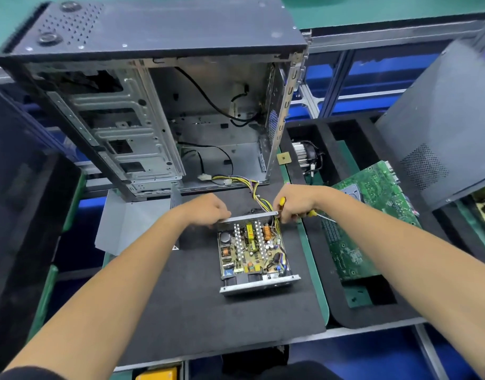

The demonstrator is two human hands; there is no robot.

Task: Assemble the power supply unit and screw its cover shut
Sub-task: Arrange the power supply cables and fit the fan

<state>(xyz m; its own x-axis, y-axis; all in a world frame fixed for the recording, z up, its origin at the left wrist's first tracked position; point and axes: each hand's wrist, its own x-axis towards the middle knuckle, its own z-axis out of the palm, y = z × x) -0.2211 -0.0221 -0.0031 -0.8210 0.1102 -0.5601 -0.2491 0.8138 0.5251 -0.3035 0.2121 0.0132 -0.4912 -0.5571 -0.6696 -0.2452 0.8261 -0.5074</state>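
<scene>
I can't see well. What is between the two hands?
In the head view, the far metal edge of the open grey power supply box spans between the left hand and the right hand.

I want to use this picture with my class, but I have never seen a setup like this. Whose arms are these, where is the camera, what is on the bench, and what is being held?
There is no robot here. The single picture comes from a camera worn on a person's head, looking forward and down, so the two bare arms are the wearer's own.

On the black foam mat sits an open power supply unit, a metal box with its circuit board showing. Its grey cover lies to the left. Behind stands an empty computer case. A green motherboard lies to the right.

The left hand holds the unit's far edge. The right hand grips a yellow-handled screwdriver while also touching that edge, beside the unit's bundle of wires.
</scene>
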